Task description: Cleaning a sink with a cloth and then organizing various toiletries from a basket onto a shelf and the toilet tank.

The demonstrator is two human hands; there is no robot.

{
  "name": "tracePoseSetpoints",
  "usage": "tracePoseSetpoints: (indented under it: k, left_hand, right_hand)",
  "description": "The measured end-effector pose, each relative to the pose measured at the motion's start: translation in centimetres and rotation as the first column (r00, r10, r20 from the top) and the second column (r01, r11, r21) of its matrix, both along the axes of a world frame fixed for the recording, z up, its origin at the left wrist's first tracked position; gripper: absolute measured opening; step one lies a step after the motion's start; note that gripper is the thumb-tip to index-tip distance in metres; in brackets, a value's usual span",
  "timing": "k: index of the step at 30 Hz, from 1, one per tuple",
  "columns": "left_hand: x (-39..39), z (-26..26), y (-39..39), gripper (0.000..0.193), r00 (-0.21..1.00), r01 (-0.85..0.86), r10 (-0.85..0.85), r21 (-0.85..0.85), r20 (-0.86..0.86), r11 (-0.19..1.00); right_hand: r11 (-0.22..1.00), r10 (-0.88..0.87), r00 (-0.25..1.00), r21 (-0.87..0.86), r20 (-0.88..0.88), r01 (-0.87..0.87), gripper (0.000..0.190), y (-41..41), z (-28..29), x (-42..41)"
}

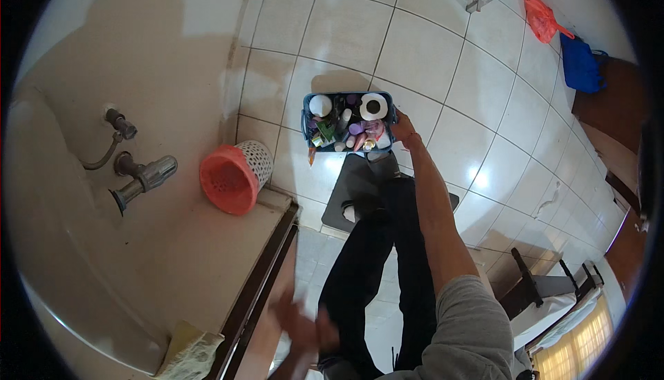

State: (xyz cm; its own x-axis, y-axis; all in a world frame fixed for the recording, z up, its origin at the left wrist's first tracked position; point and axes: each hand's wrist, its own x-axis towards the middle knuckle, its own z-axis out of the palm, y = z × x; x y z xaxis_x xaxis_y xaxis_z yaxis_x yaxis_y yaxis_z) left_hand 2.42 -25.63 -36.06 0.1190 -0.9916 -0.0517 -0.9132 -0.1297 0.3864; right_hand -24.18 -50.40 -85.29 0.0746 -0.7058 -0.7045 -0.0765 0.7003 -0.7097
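My right hand (404, 128) grips the right end of a blue plastic basket (346, 93). The basket is packed with toiletries: a toilet roll (373, 106) at its far right corner, a round white lid or container (320, 105) at far left, a purple-capped item (356, 129), a green packet (326, 130) and several bottles and tubes. An orange-tipped item (312, 156) pokes out below its near left corner. My left hand (303, 323) is low in the view beside my left thigh, blurred, fingers apart, with nothing visible in it. It is nearest to the dark door frame (259, 286).
A red and white perforated bin (228, 179) stands by the wall, left of the dark mat (337, 193) under my feet. Metal pipe fittings (150, 172) jut from the left wall below a washbasin (67, 255). A red plastic bag (541, 19) and blue bag (582, 66) lie at far right.
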Motion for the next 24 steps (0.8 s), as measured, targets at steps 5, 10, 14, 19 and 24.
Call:
tracePoseSetpoints:
  k: [5,10,14,19,24]
  left_hand:
    - [5.5,-29.6,-14.4,0.043,0.798,-0.463,0.442,0.054,-0.408,0.885]
    - [11.6,-45.3,-23.0,0.039,0.82,-0.389,0.486,0.329,-0.304,0.861]
    - [12.3,-46.3,-24.4,0.032,0.835,-0.18,0.472,0.673,-0.281,0.718]
    - [10.6,-43.6,-23.3,0.035,0.857,-0.125,0.427,0.685,-0.29,0.717]
    - [6.9,-38.2,-18.6,0.04,0.775,-0.159,0.481,0.61,-0.41,0.776]
  right_hand:
    - [0.949,0.121,0.823,-0.177,-0.554,-0.259,0.057,0.7,0.2,0.6]
    - [0.964,0.147,0.8,-0.096,-0.582,-0.247,0.041,1.7,1.3,0.4]
    - [0.986,0.132,0.903,-0.042,-0.409,-0.163,0.037,1.2,1.4,0.3]
    - [0.939,0.25,0.82,-0.077,-0.515,-0.334,0.028,0.7,4.2,-1.6]
    - [0.882,0.233,0.822,-0.242,-0.521,-0.403,0.029,1.3,13.7,-5.8]
